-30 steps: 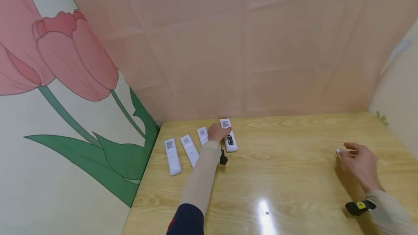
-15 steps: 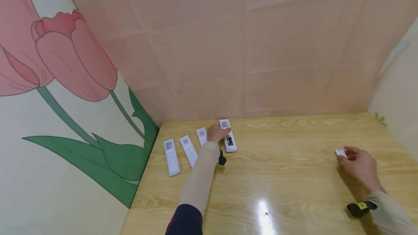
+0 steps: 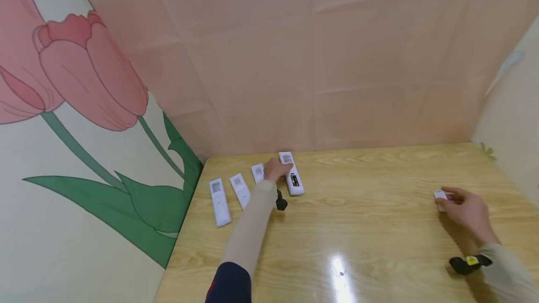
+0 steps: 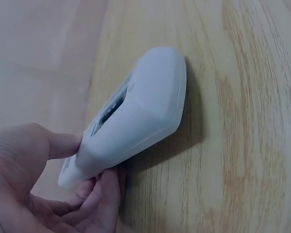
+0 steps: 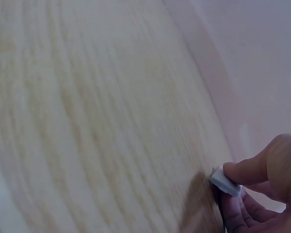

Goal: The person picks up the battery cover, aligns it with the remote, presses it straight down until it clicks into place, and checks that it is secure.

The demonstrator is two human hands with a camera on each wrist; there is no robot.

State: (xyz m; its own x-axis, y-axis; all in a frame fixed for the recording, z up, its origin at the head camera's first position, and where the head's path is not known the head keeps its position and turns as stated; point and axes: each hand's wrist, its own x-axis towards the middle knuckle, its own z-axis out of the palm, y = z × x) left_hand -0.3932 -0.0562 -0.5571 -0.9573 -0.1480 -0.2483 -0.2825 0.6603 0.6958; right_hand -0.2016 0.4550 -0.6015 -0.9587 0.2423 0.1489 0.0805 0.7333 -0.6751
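Observation:
My left hand (image 3: pixel 275 169) grips a white remote control (image 3: pixel 296 186) between thumb and fingers near the table's back edge. Its back faces up, and the battery compartment (image 3: pixel 294 180) stands uncovered with dark batteries inside. In the left wrist view the remote (image 4: pixel 150 97) is tilted, the thumb on its upper face and the fingers beneath. Far to the right, my right hand (image 3: pixel 469 212) pinches a small white battery cover (image 3: pixel 440 195) just above the table. The right wrist view shows the cover (image 5: pixel 225 181) between thumb and fingers.
Left of the held remote lie more white remotes, back side up: one at the far left (image 3: pixel 220 202), one beside it (image 3: pixel 240 190), and one partly behind my left hand (image 3: pixel 257 173). The wooden table (image 3: pixel 362 209) meets a pink-covered wall (image 3: pixel 337 83) at the back.
The right hand has turned the battery cover so that more of its face shows. The left hand keeps its grip on the remote, and the whole view shifts slightly.

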